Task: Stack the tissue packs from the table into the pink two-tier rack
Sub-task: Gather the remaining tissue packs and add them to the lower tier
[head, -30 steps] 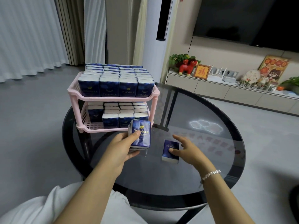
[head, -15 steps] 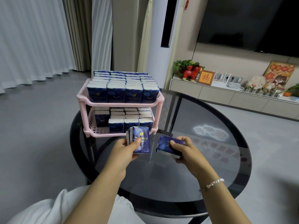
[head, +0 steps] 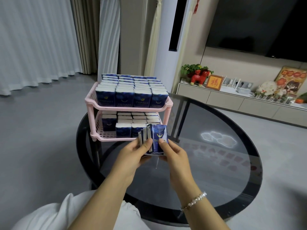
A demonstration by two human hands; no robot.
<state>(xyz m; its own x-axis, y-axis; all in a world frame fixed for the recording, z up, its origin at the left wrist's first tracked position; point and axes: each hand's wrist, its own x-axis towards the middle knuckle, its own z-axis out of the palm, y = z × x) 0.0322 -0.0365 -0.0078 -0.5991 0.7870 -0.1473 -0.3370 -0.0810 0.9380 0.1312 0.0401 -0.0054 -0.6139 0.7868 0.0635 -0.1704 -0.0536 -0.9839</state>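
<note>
Right hand (head: 172,153) has brought its loose pack over; now both hands pinch one fanned bunch of tissue packs (head: 153,138), about four, count unclear. Left hand (head: 132,155) thumb on front, right thumb on front pack. Bunch upright, long axis vertical, faces toward person, just before pink rack (head: 127,107) lower tier on glass table (head: 216,163). Two tiers loaded.

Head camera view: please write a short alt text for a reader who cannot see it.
Both hands, left hand and right hand, hold a small bunch of blue tissue packs above a round glass table, before a pink two-tier rack loaded with packs.
</note>
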